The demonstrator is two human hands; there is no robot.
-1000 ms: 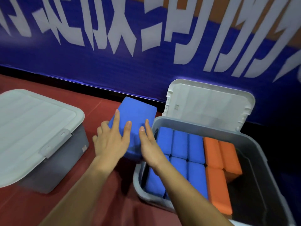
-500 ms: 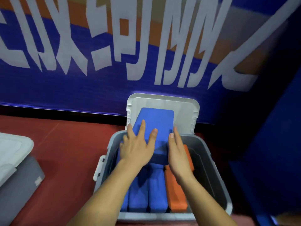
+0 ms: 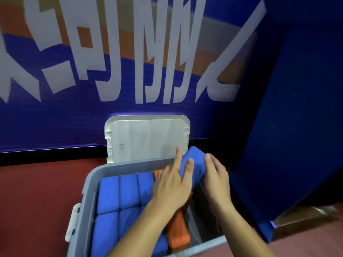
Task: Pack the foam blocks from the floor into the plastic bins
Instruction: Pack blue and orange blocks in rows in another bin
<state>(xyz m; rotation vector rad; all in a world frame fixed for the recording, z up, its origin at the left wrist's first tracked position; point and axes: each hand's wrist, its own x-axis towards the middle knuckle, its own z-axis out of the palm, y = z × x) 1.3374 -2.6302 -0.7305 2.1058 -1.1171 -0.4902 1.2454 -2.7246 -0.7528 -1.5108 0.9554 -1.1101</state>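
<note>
1. A grey plastic bin [image 3: 92,182] holds packed blocks [image 3: 118,193] in blue rows, with orange blocks [image 3: 178,229] on their right.
2. The left hand [image 3: 172,186] and right hand [image 3: 217,180], fingers straight, press a tilted, soft-cornered blue block [image 3: 194,160] between them above the bin's far right corner.
3. A white lid [image 3: 146,140] stands behind, on a red floor [image 3: 37,191] against a blue banner [image 3: 74,117].

Free slot [image 3: 204,217] right of orange blocks [image 3: 178,234]
</note>
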